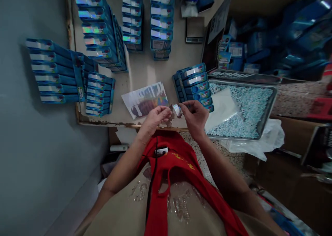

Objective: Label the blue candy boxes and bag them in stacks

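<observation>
Near the table's front edge, my right hand [195, 116] pinches a small shiny sticker [177, 109], which curls toward the left. My left hand [157, 117] is just beside it with thumb and fingertips pressed together; whatever they hold, if anything, is too small to make out. Behind my left hand lies a sheet of shiny stickers [145, 99], with part of its backing bare. Right of the sheet, close to my right hand, a row of blue boxes [193, 83] stands together; the far ones carry a silvery strip, while nearer ones show a round blue spot.
Stacks of blue boxes [100, 32] fill the table's left and back. A small scale [195, 30] sits at the back. To the right are a tray of pale blue pellets [255, 108] with a white sheet [220, 108] on it, and a carton [215, 25] near more blue packages.
</observation>
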Motion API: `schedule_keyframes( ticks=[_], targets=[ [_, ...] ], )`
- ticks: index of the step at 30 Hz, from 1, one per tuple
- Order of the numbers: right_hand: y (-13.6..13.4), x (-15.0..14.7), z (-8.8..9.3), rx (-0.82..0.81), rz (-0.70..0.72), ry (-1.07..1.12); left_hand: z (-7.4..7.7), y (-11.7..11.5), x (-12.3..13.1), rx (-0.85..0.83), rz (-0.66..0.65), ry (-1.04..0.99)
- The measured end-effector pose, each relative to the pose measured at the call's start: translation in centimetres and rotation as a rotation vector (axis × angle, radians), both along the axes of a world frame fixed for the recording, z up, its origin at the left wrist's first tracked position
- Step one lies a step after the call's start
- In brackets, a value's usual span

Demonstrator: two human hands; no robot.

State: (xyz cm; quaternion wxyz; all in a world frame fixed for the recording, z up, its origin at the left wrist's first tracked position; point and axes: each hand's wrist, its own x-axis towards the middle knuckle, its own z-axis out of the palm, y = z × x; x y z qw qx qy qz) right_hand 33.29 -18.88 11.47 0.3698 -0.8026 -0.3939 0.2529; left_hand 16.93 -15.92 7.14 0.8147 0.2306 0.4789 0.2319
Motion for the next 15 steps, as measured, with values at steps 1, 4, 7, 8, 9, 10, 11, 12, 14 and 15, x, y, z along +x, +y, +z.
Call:
schedule_keyframes(
  ticks=[1, 4, 7, 8, 9, 10, 11, 12, 14, 15],
  targets=[
    [-0.1, 0.3, 0.3, 0.027, 0.003, -0.047, 0.6, -0.3, 0.8, -0.007, -0.02, -0.007],
    [-0.3, 1.1, 0.7, 0.073, 0.028, -0.131, 1.6, -0.7, 2.7, 0.019, -0.008, -0.01],
    [-0.6, 1.9, 0.5, 0.052, 0.087, -0.184, 1.5, -0.1, 4.0, -0.018, 0.019, -0.018],
    [-0.7, 2.1, 0.3, 0.042, 0.113, -0.199, 1.3, 0.1, 4.4, -0.032, 0.029, -0.015],
    [-0.8, 2.3, 0.2, 0.033, 0.137, -0.211, 1.1, 0.4, 4.7, -0.04, 0.039, -0.011],
    [-0.9, 2.5, 0.1, 0.023, 0.153, -0.219, 1.0, 0.5, 4.9, -0.044, 0.053, -0.006],
    [-1.0, 2.7, 0.0, 0.01, 0.153, -0.218, 0.9, 0.5, 5.0, -0.044, 0.073, 0.0],
    [-1.0, 2.9, 0.1, 0.001, 0.128, -0.202, 0.9, 0.4, 4.9, -0.033, 0.104, 0.007],
    [-1.0, 3.2, 0.4, 0.018, 0.008, -0.113, 1.4, -0.4, 4.0, 0.069, 0.169, 0.019],
    [-0.9, 3.3, 0.7, 0.041, -0.065, -0.042, 1.9, -1.0, 3.3, 0.162, 0.176, -0.001]
  ],
)
